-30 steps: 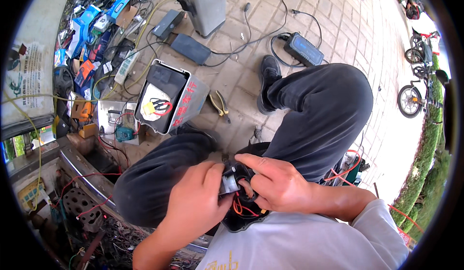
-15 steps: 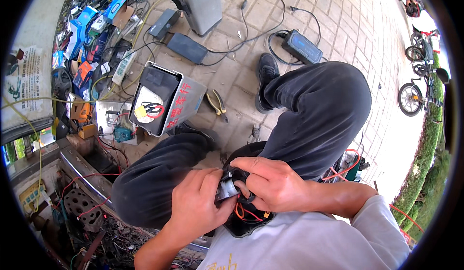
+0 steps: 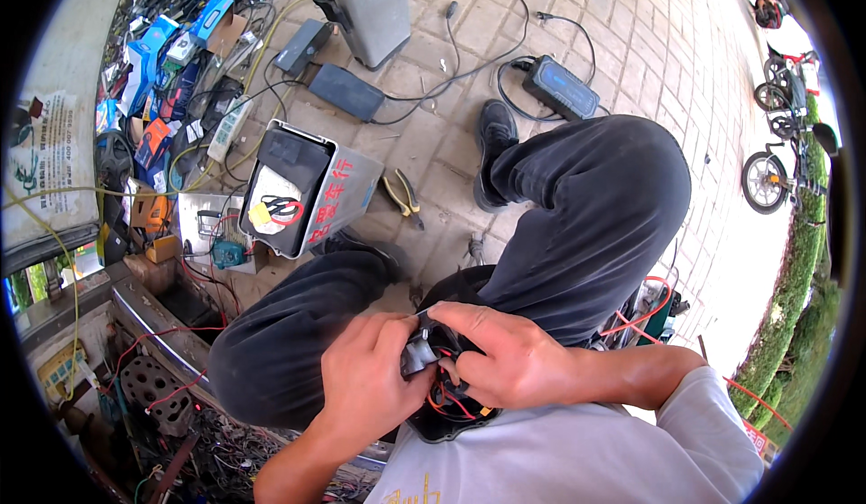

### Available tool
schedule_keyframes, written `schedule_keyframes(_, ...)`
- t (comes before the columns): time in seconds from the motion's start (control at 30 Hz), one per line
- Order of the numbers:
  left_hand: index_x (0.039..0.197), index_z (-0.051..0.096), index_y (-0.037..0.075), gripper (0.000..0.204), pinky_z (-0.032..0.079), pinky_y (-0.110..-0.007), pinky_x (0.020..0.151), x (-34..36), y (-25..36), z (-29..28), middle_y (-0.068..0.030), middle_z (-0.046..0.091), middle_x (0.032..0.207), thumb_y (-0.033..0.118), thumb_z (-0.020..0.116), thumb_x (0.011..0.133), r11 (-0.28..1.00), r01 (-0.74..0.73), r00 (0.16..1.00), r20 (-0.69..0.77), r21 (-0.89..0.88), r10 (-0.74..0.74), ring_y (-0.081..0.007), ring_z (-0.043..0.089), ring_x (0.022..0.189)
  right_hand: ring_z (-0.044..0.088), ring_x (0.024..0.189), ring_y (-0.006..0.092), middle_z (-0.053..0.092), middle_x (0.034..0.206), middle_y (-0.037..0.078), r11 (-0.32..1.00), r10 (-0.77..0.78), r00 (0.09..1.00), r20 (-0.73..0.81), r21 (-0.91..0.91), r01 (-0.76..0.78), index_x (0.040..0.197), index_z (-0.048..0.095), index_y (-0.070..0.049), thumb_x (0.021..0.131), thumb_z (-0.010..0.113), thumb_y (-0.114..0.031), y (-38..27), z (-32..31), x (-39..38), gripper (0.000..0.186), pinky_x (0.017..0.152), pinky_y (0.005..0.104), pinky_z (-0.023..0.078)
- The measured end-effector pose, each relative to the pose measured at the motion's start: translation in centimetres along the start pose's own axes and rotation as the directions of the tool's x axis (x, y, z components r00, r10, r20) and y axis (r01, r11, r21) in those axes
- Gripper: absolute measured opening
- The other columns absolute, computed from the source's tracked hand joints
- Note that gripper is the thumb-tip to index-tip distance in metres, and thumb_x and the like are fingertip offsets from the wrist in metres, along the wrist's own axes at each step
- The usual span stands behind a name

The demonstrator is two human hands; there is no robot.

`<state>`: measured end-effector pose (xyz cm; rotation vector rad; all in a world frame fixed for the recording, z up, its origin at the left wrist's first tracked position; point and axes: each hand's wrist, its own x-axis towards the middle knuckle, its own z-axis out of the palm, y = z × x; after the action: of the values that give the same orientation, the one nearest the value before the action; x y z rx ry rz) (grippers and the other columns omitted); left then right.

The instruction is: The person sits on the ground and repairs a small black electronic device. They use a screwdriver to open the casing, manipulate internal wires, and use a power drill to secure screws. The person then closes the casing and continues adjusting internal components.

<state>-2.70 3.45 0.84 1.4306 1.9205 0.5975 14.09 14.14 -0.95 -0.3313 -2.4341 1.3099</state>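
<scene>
While I sit with my knees apart, the black housing [image 3: 442, 430] rests in my lap against my pale shirt [image 3: 577, 454], at six o'clock in the view. My left hand [image 3: 365, 369] is curled, fingers and thumb closed round a grey piece [image 3: 418, 357] at the housing's upper left, toward its eleven o'clock. My right hand [image 3: 510, 351] comes in from three o'clock, half folded: the index finger lies stretched across the top, and the thumb and other fingers bend in near red and orange wires [image 3: 438, 397]. I cannot tell whether they pinch anything.

Taking the housing as the clock's centre, a grey case [image 3: 352, 193] lies at eleven, yellow-handled pliers [image 3: 403, 199] just beside it toward twelve. A black charger [image 3: 561, 86] sits between twelve and one, and a holed brick [image 3: 155, 382] at nine.
</scene>
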Motion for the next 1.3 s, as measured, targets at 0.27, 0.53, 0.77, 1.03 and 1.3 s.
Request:
schedule_keyframes(0.27,0.096,0.063,0.003,0.042,0.052,-0.039,0.074,-0.1,0.0,0.7,-0.0121,0.066,0.093,0.005,0.078,0.057,0.999,0.017,0.999,-0.038,0.027,-0.016,-0.032,0.063,0.085,0.065,0.095,0.034,0.058,0.111,0.022,0.997,0.029,1.0,0.005,-0.071,-0.028,0.082,0.058,0.004,0.066,0.071,-0.006,-0.2,0.0,0.4,0.024,0.079,0.0375,0.057)
schedule_keyframes(0.53,0.117,0.061,-0.001,0.057,0.05,-0.04,0.09,0.5,-1.1,-2.5,-0.0163,0.066,0.111,0.005,0.078,0.064,0.987,0.011,0.986,0.164,-0.163,0.016,-0.0362,0.063,0.101,0.067,0.09,0.0351,0.059,0.116,0.026,0.98,0.197,0.98,0.0,0.029,-0.197,0.089,0.057,0.0,0.063,0.075,-0.002,0.4,0.2,0.0,0.032,0.075,0.038,0.058)
schedule_keyframes(0.77,0.11,0.064,-0.001,0.052,0.052,-0.04,0.086,-0.1,-0.9,-1.9,-0.0171,0.068,0.106,0.005,0.081,0.061,0.987,0.064,0.99,0.132,-0.145,-0.045,-0.0354,0.064,0.097,0.066,0.093,0.0375,0.055,0.121,0.028,0.943,0.307,0.95,0.056,0.12,-0.312,0.09,0.058,0.001,0.072,0.074,-0.003,0.4,1.0,-0.7,0.025,0.076,0.0404,0.057)
schedule_keyframes(1.03,0.104,0.063,0.0,0.047,0.05,-0.04,0.086,0.0,-1.4,-0.8,-0.016,0.066,0.104,0.008,0.083,0.061,0.979,0.092,0.993,0.088,-0.181,-0.078,-0.0342,0.062,0.098,0.057,0.113,0.0393,0.05,0.127,0.026,0.98,0.157,0.968,0.196,0.091,-0.178,0.096,0.062,-0.001,0.076,0.072,-0.01,-0.6,-1.8,3.5,0.025,0.095,0.045,0.048)
schedule_keyframes(1.3,0.134,0.05,-0.003,0.067,0.04,-0.039,0.105,0.2,-5.0,-4.0,-0.0209,0.055,0.131,0.007,0.07,0.071,0.792,-0.069,0.902,0.3,-0.607,0.309,-0.0349,0.052,0.123,0.059,0.102,0.0343,0.057,0.113,0.018,0.998,0.039,0.953,0.302,0.043,-0.055,0.092,0.062,0.0,0.077,0.066,-0.008,-0.2,-1.4,4.0,0.018,0.087,0.0405,0.05)
